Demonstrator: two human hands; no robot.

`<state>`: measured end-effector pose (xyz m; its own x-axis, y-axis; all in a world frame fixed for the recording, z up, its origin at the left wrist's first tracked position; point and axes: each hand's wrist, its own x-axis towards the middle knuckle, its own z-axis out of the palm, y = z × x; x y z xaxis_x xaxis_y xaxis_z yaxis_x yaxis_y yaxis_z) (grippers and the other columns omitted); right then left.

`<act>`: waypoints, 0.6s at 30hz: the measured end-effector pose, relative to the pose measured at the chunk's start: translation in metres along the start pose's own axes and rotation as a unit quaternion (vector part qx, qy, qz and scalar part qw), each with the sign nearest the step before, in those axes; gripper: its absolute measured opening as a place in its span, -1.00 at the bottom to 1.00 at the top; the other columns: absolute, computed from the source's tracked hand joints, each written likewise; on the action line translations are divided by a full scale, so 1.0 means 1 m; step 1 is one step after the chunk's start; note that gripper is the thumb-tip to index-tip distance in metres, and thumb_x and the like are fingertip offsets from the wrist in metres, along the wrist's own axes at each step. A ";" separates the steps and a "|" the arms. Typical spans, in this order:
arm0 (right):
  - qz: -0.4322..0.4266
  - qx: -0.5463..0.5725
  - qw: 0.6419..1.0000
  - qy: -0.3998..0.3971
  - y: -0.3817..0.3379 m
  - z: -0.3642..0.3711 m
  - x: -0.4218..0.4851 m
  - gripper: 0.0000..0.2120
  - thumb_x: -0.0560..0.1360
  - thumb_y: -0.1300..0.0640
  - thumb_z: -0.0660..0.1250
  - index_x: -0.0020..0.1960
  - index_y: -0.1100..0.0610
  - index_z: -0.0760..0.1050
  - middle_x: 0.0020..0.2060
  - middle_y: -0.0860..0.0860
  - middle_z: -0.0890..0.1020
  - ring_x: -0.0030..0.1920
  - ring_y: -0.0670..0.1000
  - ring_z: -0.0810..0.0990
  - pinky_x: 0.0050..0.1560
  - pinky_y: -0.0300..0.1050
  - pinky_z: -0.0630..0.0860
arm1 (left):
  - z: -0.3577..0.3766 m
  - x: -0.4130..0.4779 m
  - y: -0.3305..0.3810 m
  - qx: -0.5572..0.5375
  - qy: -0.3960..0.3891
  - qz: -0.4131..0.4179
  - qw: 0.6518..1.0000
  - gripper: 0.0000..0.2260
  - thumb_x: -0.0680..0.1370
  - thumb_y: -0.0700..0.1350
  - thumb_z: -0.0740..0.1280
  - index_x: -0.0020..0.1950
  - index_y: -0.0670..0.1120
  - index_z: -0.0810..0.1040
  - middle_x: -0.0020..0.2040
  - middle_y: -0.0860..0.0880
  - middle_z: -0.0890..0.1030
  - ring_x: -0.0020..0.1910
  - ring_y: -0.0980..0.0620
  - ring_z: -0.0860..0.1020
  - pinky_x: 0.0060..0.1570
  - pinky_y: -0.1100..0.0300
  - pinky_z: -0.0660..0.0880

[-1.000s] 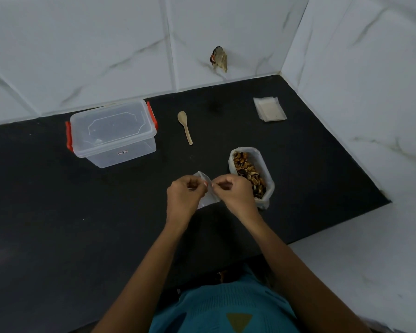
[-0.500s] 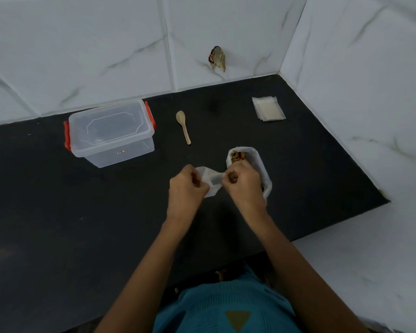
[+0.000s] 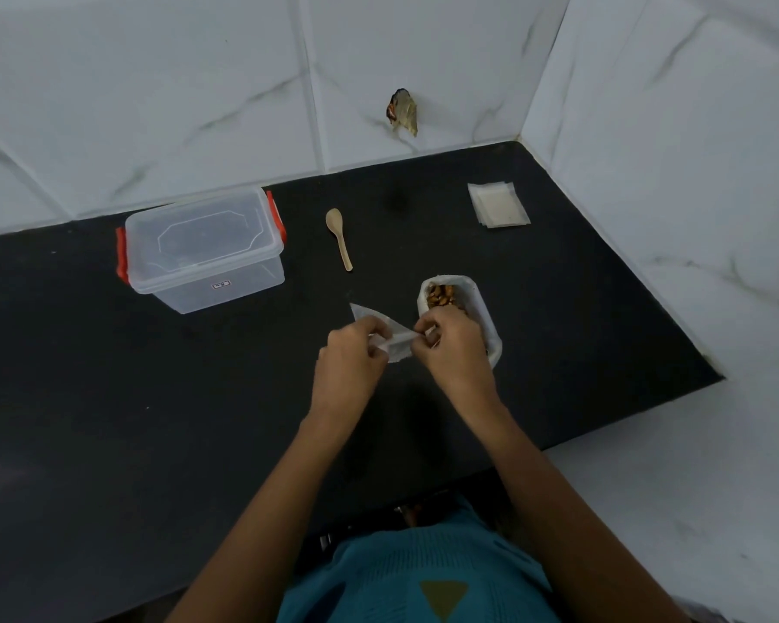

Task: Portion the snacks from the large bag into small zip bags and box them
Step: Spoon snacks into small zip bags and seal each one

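1. One wide-angle view, worn on the head, looks forward and steeply down over the flat black surface; left hand and right hand sit mid-frame, close below.
2. It faces the corner of the white marble-tiled walls.

Thin clear plastic zip bag crinkled between the fingers; beyond them lay a pale wooden spoon, clear hard-plastic box w/ red clips, matt black counter, glossy marble-look tiles.
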<state>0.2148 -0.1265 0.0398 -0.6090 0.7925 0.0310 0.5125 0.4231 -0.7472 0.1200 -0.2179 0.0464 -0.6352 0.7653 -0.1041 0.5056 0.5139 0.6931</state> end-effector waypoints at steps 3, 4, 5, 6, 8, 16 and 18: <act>0.000 0.003 1.000 -0.014 0.000 -0.002 0.002 -0.85 0.47 0.31 0.30 0.04 0.20 0.51 -0.07 0.01 0.56 -0.11 -0.11 0.54 -0.12 -0.32 0.50 | -0.004 0.001 0.003 0.038 0.034 0.030 0.998 -0.78 0.53 -0.22 0.29 0.14 -0.04 0.53 0.15 0.00 0.54 -0.06 0.16 0.51 -0.32 0.43 0.35; 0.002 0.019 1.000 -0.018 -0.001 -0.004 0.003 -0.85 0.47 0.31 0.30 0.04 0.20 0.51 -0.09 -0.02 0.56 -0.12 -0.14 0.53 -0.15 -0.39 0.48 | -0.005 0.004 0.003 0.027 0.036 0.040 0.998 -0.78 0.52 -0.21 0.30 0.15 -0.04 0.54 0.18 -0.01 0.51 -0.01 0.14 0.49 -0.21 0.42 0.37; 0.008 0.036 0.999 -0.022 -0.002 -0.007 0.005 -0.85 0.47 0.30 0.31 0.04 0.20 0.51 -0.11 -0.04 0.55 -0.14 -0.16 0.51 -0.18 -0.44 0.46 | -0.007 0.007 0.001 0.020 0.030 0.056 0.998 -0.76 0.51 -0.18 0.32 0.17 -0.05 0.54 0.24 -0.02 0.46 0.10 0.10 0.47 -0.05 0.38 0.37; 0.014 0.049 0.998 -0.025 -0.002 -0.010 0.006 -0.86 0.47 0.29 0.32 0.03 0.20 0.51 -0.14 -0.06 0.53 -0.14 -0.16 0.51 -0.20 -0.47 0.44 | -0.008 0.009 -0.002 0.023 0.015 0.076 0.997 -0.71 0.49 -0.13 0.36 0.21 -0.06 0.52 0.31 -0.03 0.39 0.24 0.04 0.39 0.11 0.32 0.32; 0.024 0.063 0.997 -0.034 -0.003 -0.013 0.008 -0.88 0.47 0.27 0.33 0.01 0.19 0.50 -0.15 -0.07 0.52 -0.13 -0.15 0.52 -0.21 -0.46 0.44 | -0.011 0.014 -0.006 0.056 -0.035 0.118 0.991 -0.47 0.41 -0.02 0.44 0.35 -0.02 0.39 0.42 -0.04 0.23 0.43 -0.02 0.16 0.34 0.16 0.15; 0.053 0.123 0.990 -0.053 -0.005 -0.016 0.012 -0.86 0.46 0.27 0.35 -0.18 0.06 0.46 -0.26 -0.12 0.52 -0.20 -0.17 0.52 -0.22 -0.45 0.47 | 0.008 0.014 -0.020 -0.100 -0.128 0.182 0.970 -0.06 0.18 0.20 0.47 0.35 0.23 -0.10 0.34 0.12 0.22 0.44 0.06 0.12 0.46 -0.07 -0.16; 0.057 0.152 0.985 -0.063 -0.006 -0.017 0.014 -0.81 0.45 0.28 0.35 -0.23 0.02 0.45 -0.24 -0.08 0.55 -0.18 -0.11 0.55 -0.14 -0.34 0.51 | 0.014 0.015 -0.021 -0.123 -0.105 0.163 0.973 -0.09 0.27 -0.03 0.54 0.36 0.23 -0.04 0.35 0.04 0.27 0.40 0.03 0.22 0.45 -0.20 0.05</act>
<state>0.2135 -0.1102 0.0564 -0.6381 0.7583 -0.1331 0.3895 0.1688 -0.9054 0.1078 -0.2117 0.0200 -0.3173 0.9480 0.0244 0.4881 0.1412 0.8613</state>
